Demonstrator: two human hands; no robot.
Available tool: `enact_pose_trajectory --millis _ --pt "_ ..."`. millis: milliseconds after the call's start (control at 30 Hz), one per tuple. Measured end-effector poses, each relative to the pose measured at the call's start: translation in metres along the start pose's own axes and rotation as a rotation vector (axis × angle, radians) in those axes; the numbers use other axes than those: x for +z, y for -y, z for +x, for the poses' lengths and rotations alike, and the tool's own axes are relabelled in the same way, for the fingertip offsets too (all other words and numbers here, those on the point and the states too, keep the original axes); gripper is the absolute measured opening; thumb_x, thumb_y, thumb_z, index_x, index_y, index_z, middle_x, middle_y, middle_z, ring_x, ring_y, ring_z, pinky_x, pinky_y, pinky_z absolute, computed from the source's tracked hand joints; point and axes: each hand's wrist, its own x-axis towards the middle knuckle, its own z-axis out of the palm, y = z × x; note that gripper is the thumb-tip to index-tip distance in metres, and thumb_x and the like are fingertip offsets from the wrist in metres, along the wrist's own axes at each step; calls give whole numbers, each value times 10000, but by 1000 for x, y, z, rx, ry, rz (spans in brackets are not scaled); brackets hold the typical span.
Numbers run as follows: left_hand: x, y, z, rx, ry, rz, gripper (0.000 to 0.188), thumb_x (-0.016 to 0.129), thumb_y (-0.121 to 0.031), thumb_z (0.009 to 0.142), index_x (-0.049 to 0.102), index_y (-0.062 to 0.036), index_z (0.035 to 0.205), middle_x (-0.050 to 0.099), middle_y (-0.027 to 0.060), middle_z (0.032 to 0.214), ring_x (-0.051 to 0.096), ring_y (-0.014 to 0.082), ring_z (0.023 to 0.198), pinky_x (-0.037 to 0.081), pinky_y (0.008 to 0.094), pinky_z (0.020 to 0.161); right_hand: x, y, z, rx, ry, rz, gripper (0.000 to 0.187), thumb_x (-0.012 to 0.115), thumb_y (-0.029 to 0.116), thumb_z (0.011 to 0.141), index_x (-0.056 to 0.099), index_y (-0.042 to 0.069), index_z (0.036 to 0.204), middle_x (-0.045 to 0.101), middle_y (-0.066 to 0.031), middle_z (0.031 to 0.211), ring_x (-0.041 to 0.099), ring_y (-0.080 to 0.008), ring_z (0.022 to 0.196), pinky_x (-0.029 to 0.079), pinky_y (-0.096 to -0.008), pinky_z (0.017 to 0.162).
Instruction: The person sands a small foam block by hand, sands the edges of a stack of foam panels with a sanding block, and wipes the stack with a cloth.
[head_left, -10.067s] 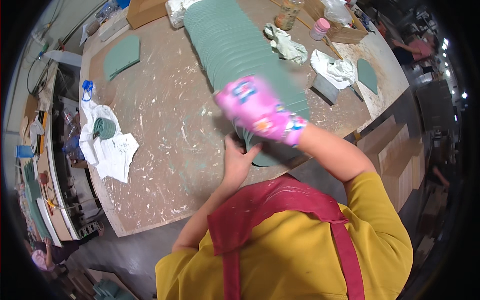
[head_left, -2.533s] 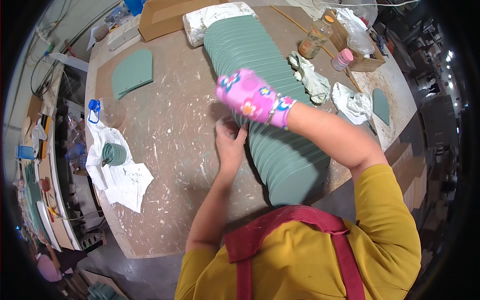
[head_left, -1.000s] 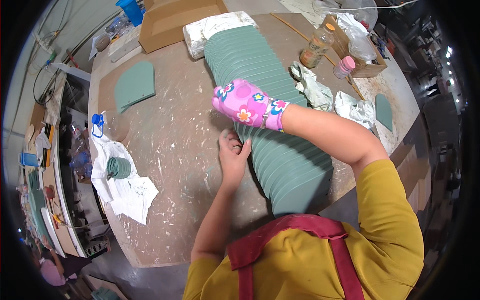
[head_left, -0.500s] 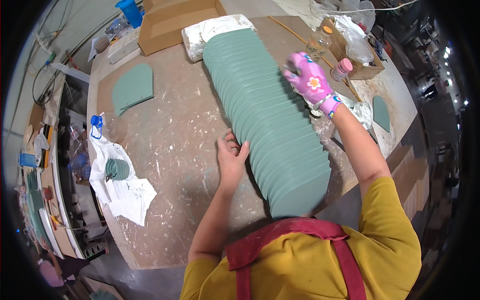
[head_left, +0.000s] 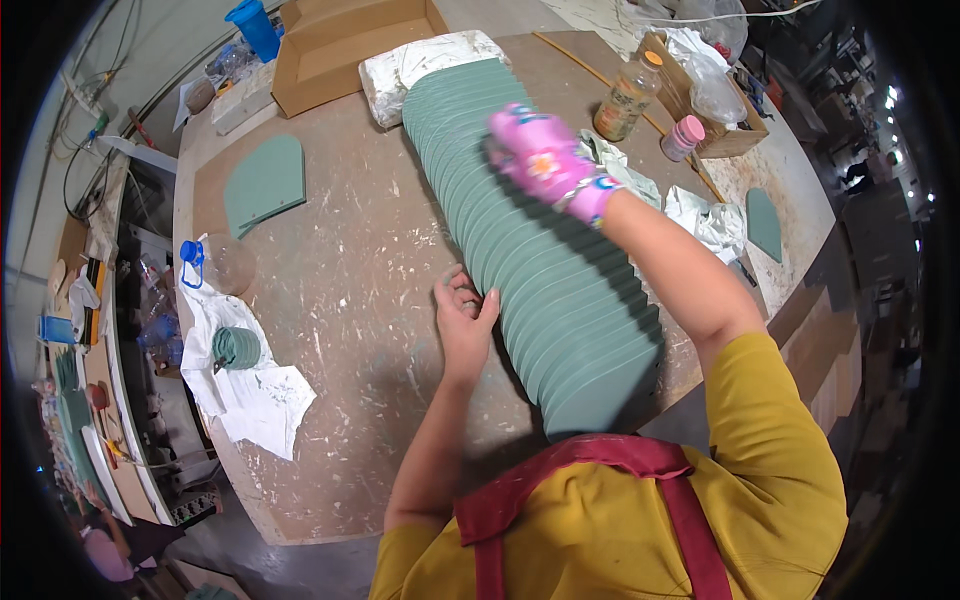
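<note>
Tabletop (head_left: 350, 250) bright; right hand (head_left: 545, 160) blurred — fisheye edges dark, bent.

The gloved right grip (head_left: 545, 158) has swung leftward, now over the green panels (head_left: 540, 270); the orange-capped bottle (head_left: 626, 103), to the grip's right, has come fully into view.

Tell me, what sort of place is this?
Probably a workshop or small factory: the worktable is scuffed and flecked with white marks, many matching green panels lie overlapped in a long row, and the person wears a red apron.
</note>
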Motion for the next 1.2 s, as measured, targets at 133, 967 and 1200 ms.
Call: enact_pose_trajectory --millis 133,967,1200 --pt "1 -3 0 1 10 28 576 655 12 841 346 44 1327 482 119 1163 532 147 901 503 271 730 -39 -60 -20 -18 -162 -341 279 624 244 858 534 35 1021 601 -186 976 610 -401 871 495 -453 749" --pt "-4 -6 1 -32 43 4 551 644 -15 859 354 31 1325 489 117 1165 544 139 906 498 268 741 -24 -54 2 -99 -228 -317 163 613 150 837 521 61 939 581 -186 925 603 -409 828 489 -474 708" --pt "-39 -15 68 67 1 217 386 565 -185 951 498 37 1261 608 114 976 585 150 828 479 264 741 -41 -24 0 -295 -118 -266 166 636 95 809 529 76 934 569 -131 879 593 -354 775 485 -450 667"
